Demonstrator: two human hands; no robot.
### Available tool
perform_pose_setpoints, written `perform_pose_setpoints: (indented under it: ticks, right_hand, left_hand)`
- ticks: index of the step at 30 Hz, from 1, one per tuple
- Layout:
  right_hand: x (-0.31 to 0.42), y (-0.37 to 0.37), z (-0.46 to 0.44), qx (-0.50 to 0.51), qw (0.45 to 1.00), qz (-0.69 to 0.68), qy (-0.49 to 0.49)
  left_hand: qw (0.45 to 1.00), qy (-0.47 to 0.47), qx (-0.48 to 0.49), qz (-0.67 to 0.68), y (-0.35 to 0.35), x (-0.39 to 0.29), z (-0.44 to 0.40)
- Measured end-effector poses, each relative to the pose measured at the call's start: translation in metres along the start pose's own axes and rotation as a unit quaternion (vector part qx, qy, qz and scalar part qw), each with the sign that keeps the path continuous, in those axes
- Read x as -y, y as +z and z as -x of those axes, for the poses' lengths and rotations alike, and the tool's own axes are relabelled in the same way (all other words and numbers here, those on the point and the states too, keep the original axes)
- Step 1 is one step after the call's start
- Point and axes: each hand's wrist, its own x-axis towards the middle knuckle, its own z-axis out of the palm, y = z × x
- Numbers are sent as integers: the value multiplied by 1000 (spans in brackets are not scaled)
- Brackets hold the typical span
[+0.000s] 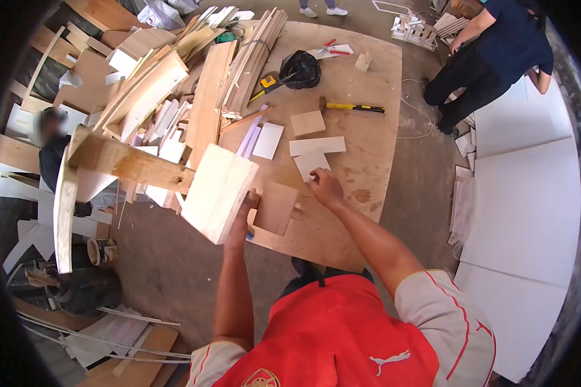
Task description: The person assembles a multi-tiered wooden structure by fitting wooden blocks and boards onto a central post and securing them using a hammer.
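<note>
My left hand (240,222) is closed on a wooden assembly (219,193), gripping the right side of its pale, box-like end. From that end a brown wooden bar (135,164) runs left to a long, curved crosspiece at the far end. The assembly is raised off the floor and overlaps the table's left edge. Over the table, my right hand (327,188) has its fingers curled together at a pale square board (311,166); whether it pinches anything is unclear. Below the left hand's side lies a brown square board (276,208).
The plywood table (368,148) holds a hammer (355,107), tape measure (268,82), black plastic bag (300,69), red-handled pliers (329,46) and stacked wood strips (252,64). Scrap wood crowds the left. A person (490,58) stands by white panels (519,206); another person (51,151) is left.
</note>
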Motion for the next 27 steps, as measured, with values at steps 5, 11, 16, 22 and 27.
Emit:
perform_pose_setpoints:
  ticks: [5, 11, 16, 22, 27]
  right_hand:
    - [85, -35, 21, -51, 985, -157, -57]
    - [119, -95, 69, -64, 973, -215, -51]
    - [107, -133, 103, -87, 981, -174, -2]
    - [94, -149, 125, 33, 970, -235, 58]
    - [77, -158, 125, 91, 959, -267, 10]
  left_hand:
    - [992, 114, 54, -8, -4, 12, 20]
    - [976, 210, 63, -13, 9, 36, 32]
    - [982, 172, 75, -34, 28, -8, 66]
    - [978, 206, 45, 0, 54, -41, 97]
    - [985, 155, 47, 51, 83, -17, 102]
